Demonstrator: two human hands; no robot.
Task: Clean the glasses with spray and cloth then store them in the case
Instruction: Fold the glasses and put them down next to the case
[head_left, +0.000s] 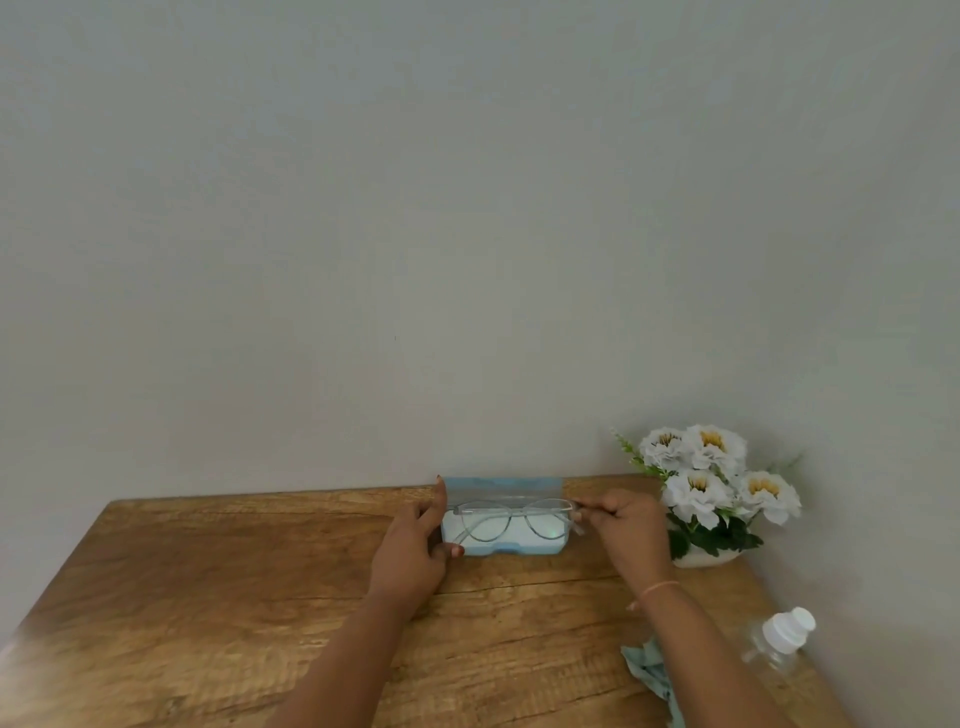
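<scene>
A light blue glasses case (503, 546) lies open at the far edge of the wooden table (218, 587), its lid standing against the wall. Clear-framed glasses (511, 519) hover over the case's tray, lenses toward me. My right hand (626, 522) pinches the glasses at their right temple hinge. My left hand (415, 543) grips the left end of the case, forefinger up along the lid and thumb at the front edge. A pale green cloth (649, 670) lies crumpled near my right forearm. The clear spray bottle (782, 639) with a white cap stands at the right.
A white pot of white artificial flowers (711, 493) stands just right of the case, close to my right hand. A plain grey wall rises directly behind the table. The table's right edge runs close beside the bottle.
</scene>
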